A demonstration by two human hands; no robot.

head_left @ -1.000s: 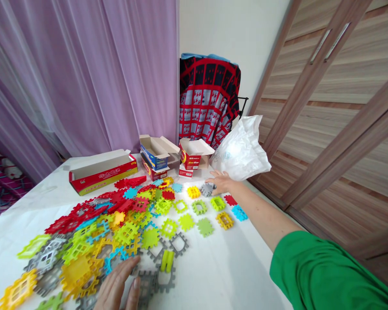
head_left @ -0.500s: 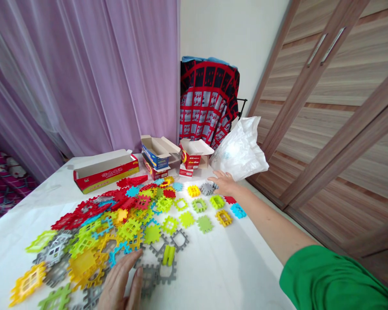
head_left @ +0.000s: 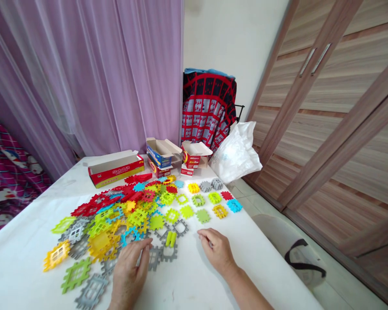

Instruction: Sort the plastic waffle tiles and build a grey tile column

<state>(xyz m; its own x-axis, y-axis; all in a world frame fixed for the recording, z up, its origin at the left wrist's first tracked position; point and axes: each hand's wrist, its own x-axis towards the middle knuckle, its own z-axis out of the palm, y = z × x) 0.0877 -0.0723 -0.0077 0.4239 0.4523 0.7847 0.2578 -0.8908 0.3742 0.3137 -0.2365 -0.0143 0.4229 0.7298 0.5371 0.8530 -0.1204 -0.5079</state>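
From your head camera, you see both your hands near the bottom of the frame, over a white table [head_left: 26, 262]. Your left hand [head_left: 129, 269] is half open, with its fingers bent like a loose cup. It is right by a big pile of bright plastic pieces [head_left: 116, 219] and just beside a gray piece [head_left: 154, 258]. You cannot tell if it has hold of anything. Your right hand [head_left: 217, 249] is to the right of the pile, with its fingers curled down near the table. You cannot tell if it holds something small.

Just above your hands, two yellow-green pieces [head_left: 170, 239] stand up together. Small pieces in many colors [head_left: 207, 200] lie in loose rows to the right of the pile.

At the far edge of the table are a long red box [head_left: 115, 170], a blue box [head_left: 160, 154], and a red box [head_left: 194, 155], all open. A white plastic bag [head_left: 236, 153] is at the right end of the boxes. Behind them hangs a red and blue cloth [head_left: 208, 112]. A purple curtain [head_left: 84, 64] fills the upper left of the frame, and wooden closet doors [head_left: 326, 129] fill the right.
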